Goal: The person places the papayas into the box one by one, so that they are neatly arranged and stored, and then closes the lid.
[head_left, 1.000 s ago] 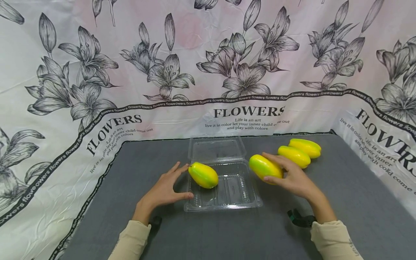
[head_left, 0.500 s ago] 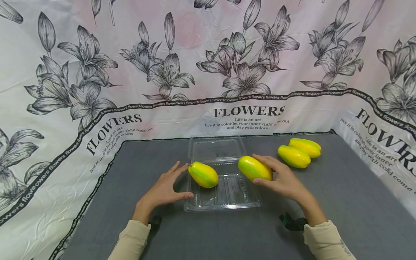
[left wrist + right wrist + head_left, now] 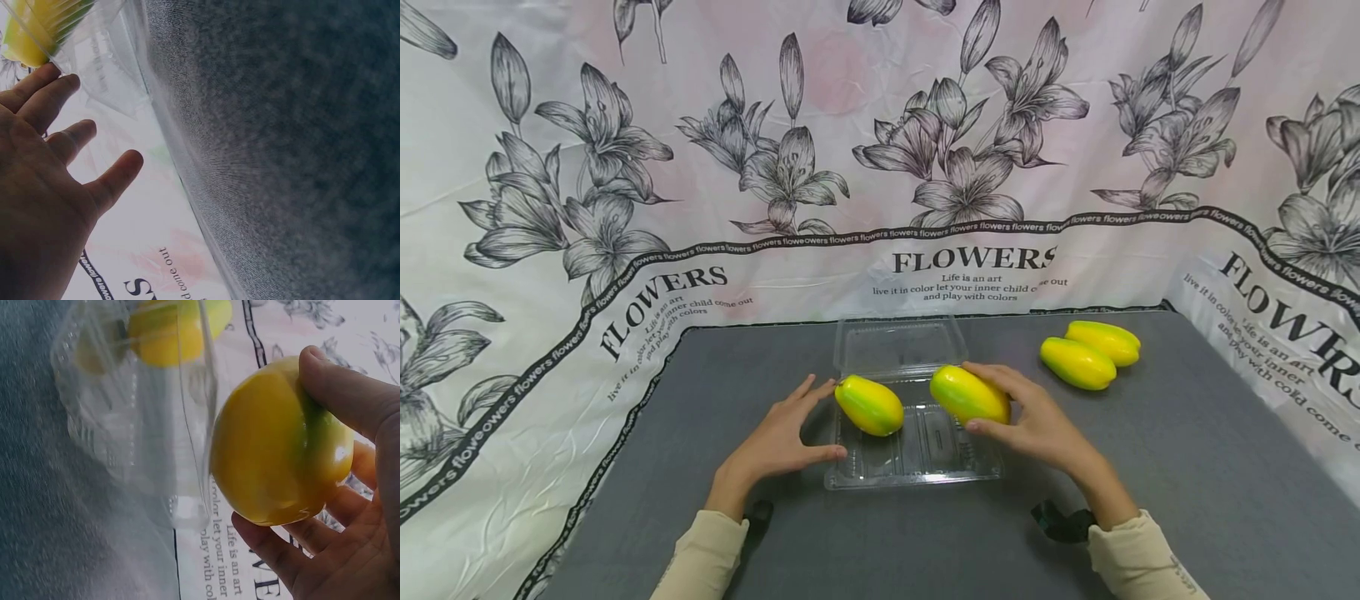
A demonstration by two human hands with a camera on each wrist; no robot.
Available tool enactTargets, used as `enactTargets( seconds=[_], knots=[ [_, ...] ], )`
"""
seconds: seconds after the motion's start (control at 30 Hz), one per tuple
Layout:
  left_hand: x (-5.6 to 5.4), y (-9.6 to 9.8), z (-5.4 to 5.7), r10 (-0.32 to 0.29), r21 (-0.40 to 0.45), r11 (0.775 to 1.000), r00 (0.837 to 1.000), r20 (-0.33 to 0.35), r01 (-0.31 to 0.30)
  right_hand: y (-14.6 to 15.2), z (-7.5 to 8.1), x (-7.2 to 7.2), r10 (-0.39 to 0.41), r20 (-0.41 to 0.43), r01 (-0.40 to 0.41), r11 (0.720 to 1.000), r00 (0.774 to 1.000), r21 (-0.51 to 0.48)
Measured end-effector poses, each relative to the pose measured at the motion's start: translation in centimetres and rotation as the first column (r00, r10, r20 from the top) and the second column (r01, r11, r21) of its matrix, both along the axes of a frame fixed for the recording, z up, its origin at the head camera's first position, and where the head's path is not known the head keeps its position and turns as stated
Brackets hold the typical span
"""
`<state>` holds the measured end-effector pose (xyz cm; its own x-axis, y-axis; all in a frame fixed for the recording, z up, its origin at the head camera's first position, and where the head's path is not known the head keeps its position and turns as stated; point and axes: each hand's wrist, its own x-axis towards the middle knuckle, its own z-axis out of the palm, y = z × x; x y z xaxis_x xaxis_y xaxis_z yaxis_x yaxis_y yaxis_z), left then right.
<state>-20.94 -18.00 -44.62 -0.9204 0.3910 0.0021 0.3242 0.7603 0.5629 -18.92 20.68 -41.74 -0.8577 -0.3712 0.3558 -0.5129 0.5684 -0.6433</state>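
My right hand [image 3: 1037, 423] grips a yellow-green papaya [image 3: 967, 395] between thumb and fingers, over the right part of a clear plastic clamshell box [image 3: 917, 480]. In the right wrist view the thumb lies on top of that papaya [image 3: 275, 450] and the fingers below, with the box wall [image 3: 150, 431] beside it. Another papaya [image 3: 870, 407] lies in the box's left part, its stem end toward the back left. Along the left side of the box my left hand [image 3: 778, 437] is spread, fingertips right at its rim, holding nothing. The left wrist view shows its fingers [image 3: 112, 181] extended.
The transparent lid [image 3: 901, 346] lies folded back behind the box. Two more papayas [image 3: 1078, 363] rest side by side at the back right of the grey table [image 3: 880, 550]. A flower-printed curtain [image 3: 970, 292] rises along the table's back and sides.
My right hand has carried its papaya leftward, from the box's right side to over its right part. The left hand and the papaya in the box have stayed in place.
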Motion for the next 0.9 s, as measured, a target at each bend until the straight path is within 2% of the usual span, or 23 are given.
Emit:
enactTargets(
  seconds=[0.27, 0.67, 0.9],
  knots=[
    [0.0, 0.0, -0.1, -0.001, 0.002, 1.000, 1.000, -0.002, 0.001, -1.3, -0.3, 0.0, 0.054, -0.016, -0.054, 0.998, 0.998, -0.009],
    [0.0, 0.1, 0.0, 0.002, 0.003, 1.000, 1.000, -0.001, -0.002, -3.7, -0.1, 0.1, 0.145, 0.005, -0.145, 0.988, 0.989, -0.051],
    [0.1, 0.0, 0.0, -0.002, 0.006, 1.000, 1.000, -0.001, 0.002, -5.5, 0.0, 0.4, 0.163, 0.012, -0.162, 0.985, 0.987, -0.058]
  ],
)
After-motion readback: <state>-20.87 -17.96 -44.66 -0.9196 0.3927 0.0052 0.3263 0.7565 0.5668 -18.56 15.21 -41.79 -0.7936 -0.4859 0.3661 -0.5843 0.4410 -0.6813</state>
